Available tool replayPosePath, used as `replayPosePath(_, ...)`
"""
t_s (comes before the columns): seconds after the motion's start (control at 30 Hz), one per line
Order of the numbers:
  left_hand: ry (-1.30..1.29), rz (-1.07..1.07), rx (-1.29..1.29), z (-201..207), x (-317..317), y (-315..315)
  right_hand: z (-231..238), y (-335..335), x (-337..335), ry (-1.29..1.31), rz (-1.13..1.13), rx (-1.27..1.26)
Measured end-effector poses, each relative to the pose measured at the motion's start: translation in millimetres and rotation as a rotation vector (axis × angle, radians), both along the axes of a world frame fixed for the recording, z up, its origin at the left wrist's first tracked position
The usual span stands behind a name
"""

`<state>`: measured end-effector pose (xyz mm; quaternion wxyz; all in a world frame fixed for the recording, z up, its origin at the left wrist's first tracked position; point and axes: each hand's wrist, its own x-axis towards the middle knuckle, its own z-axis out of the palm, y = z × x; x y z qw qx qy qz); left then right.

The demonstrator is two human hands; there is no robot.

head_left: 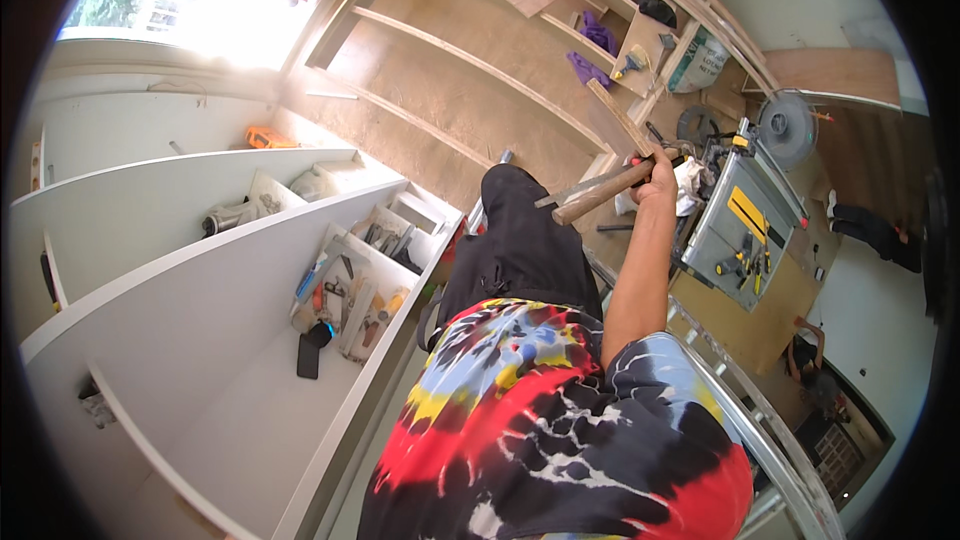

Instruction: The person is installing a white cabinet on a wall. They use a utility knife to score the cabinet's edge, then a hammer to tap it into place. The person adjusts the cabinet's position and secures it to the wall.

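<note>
My right hand (657, 180) is closed round a thick brown wooden stick (603, 194), its blunt end pointing left beside my knee. A thin flat strip (575, 190) lies along the stick and seems to be in the same grip. A pale length of wood (622, 118) rises past the hand toward the frame; whether my fingers hold it too, I cannot tell. Something small and red shows at the fingers. My left hand is out of the picture.
White cabinets (200, 265) at left hold a tray of tools (345, 290) and a dark phone (310, 355). Metal ladder rails (770, 450) run beside me. At right stand a table saw (735, 225) and a fan (787, 127); two people are beyond. A wooden frame (470, 65) spans ahead.
</note>
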<state>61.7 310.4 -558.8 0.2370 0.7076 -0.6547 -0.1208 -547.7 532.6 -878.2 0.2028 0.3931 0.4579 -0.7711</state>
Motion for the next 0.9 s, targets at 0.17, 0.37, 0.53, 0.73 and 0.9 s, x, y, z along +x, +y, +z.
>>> replayPosePath(0.17, 0.069, 0.018, 0.052, -62, -3, -7, -37, -9, -24, -0.005, -0.035, 0.008)
replayPosePath(0.37, 0.180, 0.027, 0.132, -112, -24, -22, -6, -14, -55, 0.198, 0.049, 0.029)
replayPosePath(0.53, 0.221, 0.075, 0.188, -149, -39, -25, 21, -47, -92, 0.201, 0.272, -0.134)
replayPosePath(0.73, 0.287, 0.071, 0.219, -182, -100, -28, 2, -83, -133, 0.265, 0.105, -0.106)
replayPosePath(0.9, 0.325, 0.080, 0.236, -217, -153, -32, -2, -49, -169, 0.281, 0.076, -0.091)
